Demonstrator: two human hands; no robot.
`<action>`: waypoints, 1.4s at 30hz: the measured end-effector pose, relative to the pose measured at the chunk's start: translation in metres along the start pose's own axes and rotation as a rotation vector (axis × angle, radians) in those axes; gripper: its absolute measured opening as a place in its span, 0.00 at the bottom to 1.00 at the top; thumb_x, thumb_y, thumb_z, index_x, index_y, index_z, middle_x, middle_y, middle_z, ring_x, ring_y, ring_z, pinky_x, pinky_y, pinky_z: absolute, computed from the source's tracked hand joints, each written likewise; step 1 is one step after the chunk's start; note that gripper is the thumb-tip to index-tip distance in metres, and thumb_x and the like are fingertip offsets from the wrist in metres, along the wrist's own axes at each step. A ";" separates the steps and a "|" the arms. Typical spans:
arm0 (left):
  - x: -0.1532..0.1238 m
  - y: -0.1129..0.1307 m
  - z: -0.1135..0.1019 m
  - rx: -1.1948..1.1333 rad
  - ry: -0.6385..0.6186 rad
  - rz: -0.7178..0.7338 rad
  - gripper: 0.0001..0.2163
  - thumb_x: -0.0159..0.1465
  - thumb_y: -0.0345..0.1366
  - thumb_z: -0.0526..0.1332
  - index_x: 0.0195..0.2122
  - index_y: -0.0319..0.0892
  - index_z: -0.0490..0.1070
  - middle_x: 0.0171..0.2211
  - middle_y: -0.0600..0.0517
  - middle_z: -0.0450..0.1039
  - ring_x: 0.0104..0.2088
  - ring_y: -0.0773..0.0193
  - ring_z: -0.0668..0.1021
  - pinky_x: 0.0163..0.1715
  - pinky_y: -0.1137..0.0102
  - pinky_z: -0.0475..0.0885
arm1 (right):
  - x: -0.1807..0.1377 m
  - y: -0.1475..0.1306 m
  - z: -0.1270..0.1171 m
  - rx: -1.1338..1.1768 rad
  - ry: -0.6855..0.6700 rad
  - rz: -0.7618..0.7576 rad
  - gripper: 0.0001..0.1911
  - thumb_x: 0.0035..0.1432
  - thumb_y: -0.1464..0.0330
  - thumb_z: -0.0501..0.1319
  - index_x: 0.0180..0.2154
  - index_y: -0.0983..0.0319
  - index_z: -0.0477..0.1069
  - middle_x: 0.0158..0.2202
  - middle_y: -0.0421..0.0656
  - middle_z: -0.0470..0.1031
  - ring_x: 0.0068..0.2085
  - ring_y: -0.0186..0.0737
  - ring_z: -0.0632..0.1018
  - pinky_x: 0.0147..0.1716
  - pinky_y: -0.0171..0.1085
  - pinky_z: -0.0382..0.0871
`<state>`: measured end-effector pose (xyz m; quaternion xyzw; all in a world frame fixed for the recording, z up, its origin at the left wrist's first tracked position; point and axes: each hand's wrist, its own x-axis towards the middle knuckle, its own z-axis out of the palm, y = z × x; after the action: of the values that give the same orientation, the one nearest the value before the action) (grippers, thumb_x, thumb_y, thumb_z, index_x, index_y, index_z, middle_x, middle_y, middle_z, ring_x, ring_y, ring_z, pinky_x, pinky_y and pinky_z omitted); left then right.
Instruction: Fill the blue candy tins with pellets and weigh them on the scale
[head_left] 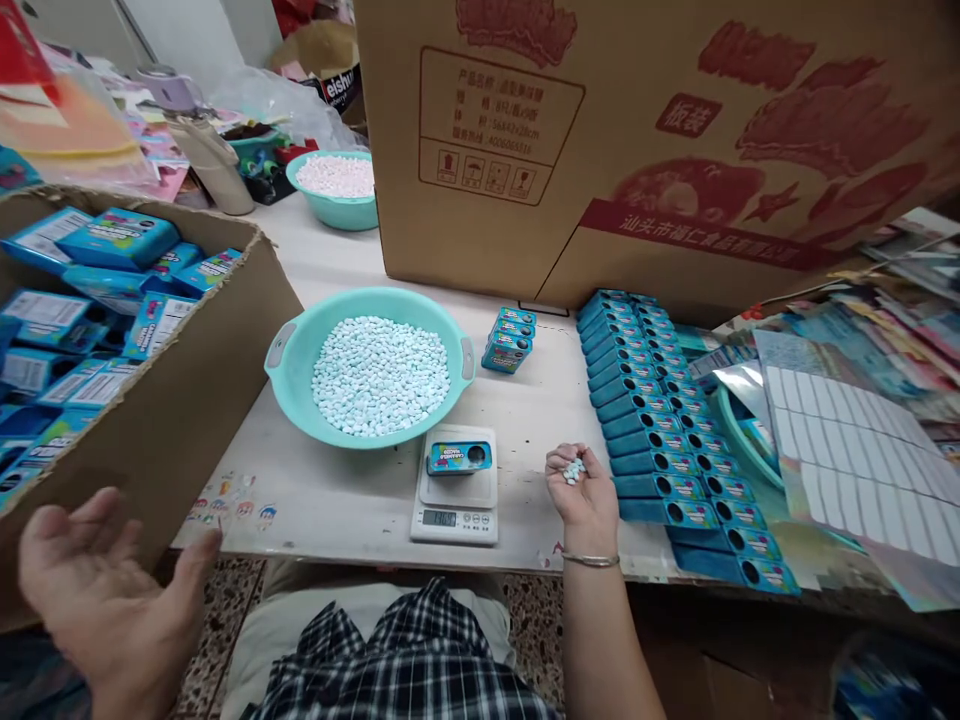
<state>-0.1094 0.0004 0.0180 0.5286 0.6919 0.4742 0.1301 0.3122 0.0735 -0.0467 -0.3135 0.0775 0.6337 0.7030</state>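
Small pale candies [574, 471] lie in the cupped palm of my right hand [576, 490], just right of the scale. My left hand [112, 595] is palm up with fingers spread, holding nothing, near the carton at the left. On the white digital scale [455, 525] rests a blue candy box [460, 457] with a dark round hole in its face. Behind the scale stands a turquoise basin [281, 365] with a heap of pale candies [379, 375]. A few more blue boxes [508, 340] stand together right of the basin.
Long rows of blue boxes [660, 430] line the right of the table. A brown carton [217, 320] full of blue boxes stands left. One large carton [487, 230] walls off the back. Farther back is a basin [337, 208] of pink candies. Label sheets [862, 450] lie right.
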 end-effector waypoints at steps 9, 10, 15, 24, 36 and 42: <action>-0.018 0.020 0.044 -0.124 -0.103 -0.021 0.37 0.62 0.42 0.64 0.68 0.56 0.44 0.65 0.48 0.56 0.66 0.46 0.62 0.64 0.44 0.61 | -0.007 0.010 0.011 -0.053 -0.068 0.076 0.09 0.54 0.81 0.59 0.35 0.62 0.66 0.23 0.33 0.65 0.20 0.25 0.66 0.18 0.25 0.62; -0.017 0.023 0.049 -0.125 -0.142 -0.005 0.36 0.62 0.41 0.63 0.68 0.55 0.44 0.64 0.46 0.57 0.65 0.47 0.63 0.63 0.45 0.62 | -0.008 0.012 0.013 -0.062 -0.094 0.071 0.09 0.55 0.80 0.59 0.35 0.62 0.66 0.23 0.32 0.64 0.19 0.24 0.65 0.17 0.25 0.60; -0.009 0.051 0.087 -0.080 -0.419 0.259 0.30 0.64 0.40 0.63 0.65 0.52 0.52 0.59 0.46 0.66 0.60 0.51 0.69 0.62 0.50 0.65 | -0.015 0.030 0.043 -0.130 -0.139 0.014 0.04 0.60 0.73 0.60 0.33 0.61 0.65 0.19 0.30 0.58 0.16 0.24 0.60 0.14 0.26 0.53; 0.008 0.101 0.171 0.061 -0.752 0.659 0.23 0.60 0.34 0.64 0.56 0.43 0.61 0.50 0.45 0.71 0.50 0.49 0.72 0.50 0.54 0.70 | -0.030 0.086 0.109 -0.344 -0.141 -0.302 0.09 0.59 0.63 0.63 0.33 0.61 0.67 0.19 0.30 0.56 0.19 0.25 0.61 0.20 0.28 0.58; 0.004 0.093 0.184 0.013 -0.720 0.532 0.14 0.59 0.31 0.63 0.46 0.45 0.66 0.41 0.48 0.72 0.44 0.54 0.75 0.44 0.59 0.73 | -0.038 0.104 0.112 -0.470 -0.151 -0.453 0.10 0.59 0.61 0.62 0.32 0.61 0.67 0.20 0.31 0.58 0.22 0.27 0.64 0.24 0.29 0.61; 0.007 0.097 0.179 0.020 -0.718 0.520 0.17 0.60 0.33 0.64 0.50 0.43 0.66 0.45 0.46 0.73 0.47 0.52 0.75 0.47 0.56 0.73 | -0.034 0.097 0.114 -0.410 -0.147 -0.415 0.09 0.58 0.64 0.63 0.32 0.61 0.67 0.19 0.30 0.57 0.19 0.25 0.61 0.20 0.27 0.57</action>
<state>0.0689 0.0984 0.0046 0.8175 0.4517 0.2708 0.2333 0.1817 0.1060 0.0271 -0.4112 -0.1692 0.4998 0.7433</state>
